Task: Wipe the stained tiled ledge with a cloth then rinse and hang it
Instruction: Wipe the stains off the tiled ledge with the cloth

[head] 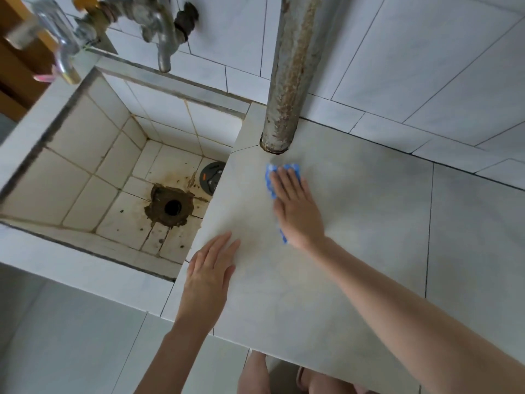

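Observation:
The grey tiled ledge (355, 223) fills the right half of the view, with faint brownish staining near its left side. A blue cloth (269, 173) lies flat on it just below the rusty pipe. My right hand (295, 206) presses flat on the cloth, covering most of it; blue edges show above the fingertips and by the wrist. My left hand (210, 277) rests flat with fingers apart on the ledge's left edge beside the basin and holds nothing.
A rusty vertical pipe (287, 75) enters the ledge near the back wall. Left of the ledge is a sunken tiled basin (85, 155) with a dirty drain hole (172, 207) and a round plug (211, 177). Two taps (163, 38) hang over it.

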`<act>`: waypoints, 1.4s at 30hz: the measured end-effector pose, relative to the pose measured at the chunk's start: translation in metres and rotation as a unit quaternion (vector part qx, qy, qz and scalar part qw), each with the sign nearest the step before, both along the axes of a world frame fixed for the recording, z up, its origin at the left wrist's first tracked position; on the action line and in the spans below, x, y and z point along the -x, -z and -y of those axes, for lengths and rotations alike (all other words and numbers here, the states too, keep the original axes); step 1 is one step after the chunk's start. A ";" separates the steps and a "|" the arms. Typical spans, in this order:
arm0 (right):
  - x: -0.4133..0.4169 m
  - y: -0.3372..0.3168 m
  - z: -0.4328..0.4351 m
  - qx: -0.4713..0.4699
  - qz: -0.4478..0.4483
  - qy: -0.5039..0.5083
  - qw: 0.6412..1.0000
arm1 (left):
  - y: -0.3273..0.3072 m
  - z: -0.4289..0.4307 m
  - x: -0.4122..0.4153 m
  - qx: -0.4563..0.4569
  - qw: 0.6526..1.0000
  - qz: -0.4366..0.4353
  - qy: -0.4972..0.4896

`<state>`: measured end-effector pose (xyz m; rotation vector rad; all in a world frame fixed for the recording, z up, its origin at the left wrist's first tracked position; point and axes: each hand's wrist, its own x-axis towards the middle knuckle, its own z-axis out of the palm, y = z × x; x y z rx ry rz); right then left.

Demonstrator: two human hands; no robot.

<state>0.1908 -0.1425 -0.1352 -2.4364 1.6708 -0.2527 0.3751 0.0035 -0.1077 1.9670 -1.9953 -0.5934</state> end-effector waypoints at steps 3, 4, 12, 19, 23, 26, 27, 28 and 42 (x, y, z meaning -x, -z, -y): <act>-0.010 0.000 -0.052 -0.001 0.011 -0.101 0.995 | 0.001 -0.003 -0.002 -0.005 1.000 0.008 0.001; -0.007 -0.001 -0.064 0.002 -0.001 -0.137 0.991 | 0.002 -0.006 -0.004 -0.009 1.000 0.011 -0.001; 0.082 -0.002 -0.068 -0.003 -0.083 -0.057 0.995 | -0.007 -0.031 -0.019 -0.021 0.998 0.057 0.025; 0.027 0.002 -0.032 -0.013 -0.054 0.128 0.990 | -0.007 -0.036 -0.020 -0.016 0.999 0.030 0.003; -0.029 0.001 -0.068 0.001 -0.021 0.021 1.000 | -0.004 -0.045 -0.026 -0.018 1.000 0.009 -0.005; -0.050 -0.002 -0.107 -0.007 -0.009 -0.078 0.997 | -0.001 -0.046 -0.029 -0.022 1.000 -0.006 -0.009; -0.049 -0.003 -0.115 -0.006 -0.012 -0.105 0.994 | -0.001 -0.046 -0.029 -0.020 1.000 -0.011 -0.010; -0.045 -0.003 -0.118 -0.002 -0.017 -0.126 0.992 | 0.000 -0.045 -0.030 -0.016 1.000 -0.015 -0.013; 0.028 -0.005 -0.105 -0.043 -0.020 0.043 0.998 | 0.001 -0.044 -0.029 -0.005 1.000 -0.017 -0.016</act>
